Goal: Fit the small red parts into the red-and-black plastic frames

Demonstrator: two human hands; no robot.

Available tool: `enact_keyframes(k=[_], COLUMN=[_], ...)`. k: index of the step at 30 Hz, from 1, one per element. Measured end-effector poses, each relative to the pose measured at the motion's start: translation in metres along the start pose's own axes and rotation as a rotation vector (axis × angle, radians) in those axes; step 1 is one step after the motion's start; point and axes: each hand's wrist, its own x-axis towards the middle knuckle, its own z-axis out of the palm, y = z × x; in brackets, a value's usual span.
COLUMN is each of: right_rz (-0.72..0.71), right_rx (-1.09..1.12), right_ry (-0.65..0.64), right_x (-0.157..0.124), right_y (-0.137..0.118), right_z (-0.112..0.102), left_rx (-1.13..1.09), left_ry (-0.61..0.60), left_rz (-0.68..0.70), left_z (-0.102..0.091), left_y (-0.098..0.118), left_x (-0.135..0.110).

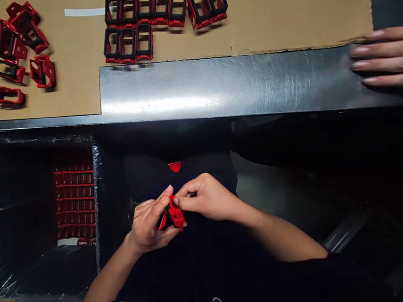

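Observation:
Over my lap, below the table edge, my left hand [150, 227] is closed around a red-and-black plastic frame [176, 215]. The thumb and fingers of my right hand [207, 199] pinch the upper end of the same part. Whether a smaller piece sits between those fingertips is hidden. Similar red-and-black frames [129, 43] stand in rows on the cardboard, above my hands in the view. A looser heap of such parts [7, 42] lies at the upper left, with a single red frame [6, 96] at its near side.
Brown cardboard [290, 10] covers much of the metal table [216, 86]. Another person's hand [391, 59] rests on the metal at the right. At my left stands a black-lined box [99, 191] holding stacked red parts [74, 204]. A small red piece [174, 166] shows beyond my hands.

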Motion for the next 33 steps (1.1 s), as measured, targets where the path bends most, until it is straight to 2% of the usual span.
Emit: enact_keyframes(k=[7,13,19,24,27,30,33], right_rz=[-0.06,0.003,-0.049,0.006,-0.023,0.009,0.04], right_rx=[0.131,0.031,0.137,0.07,0.278,0.507,0.613], right_ry=[-0.115,-0.043,-0.123,-0.034,-0.118,-0.128,-0.174], right_x=[-0.002,0.0,-0.002,-0.001,0.002,0.003,0.003], right_y=[-0.001,0.003,0.001,0.005,0.01,0.017,0.024], right_z=[-0.008,-0.004,-0.006,-0.003,-0.004,-0.006,-0.006], left_rx=[-0.006,-0.005,-0.054,-0.057,-0.126,-0.292,-0.466], left_ry=[0.018,0.009,0.025,0.01,0.032,0.038,0.069], left_rz=[0.0,-0.023,-0.026,-0.048,-0.095,-0.221,-0.334], left_z=[0.0,0.0,0.0,0.002,0.003,0.005,0.007], left_y=[0.002,0.003,0.003,0.003,0.002,0.0,-0.003], left_x=[0.004,0.005,0.005,0.002,-0.003,-0.007,-0.009])
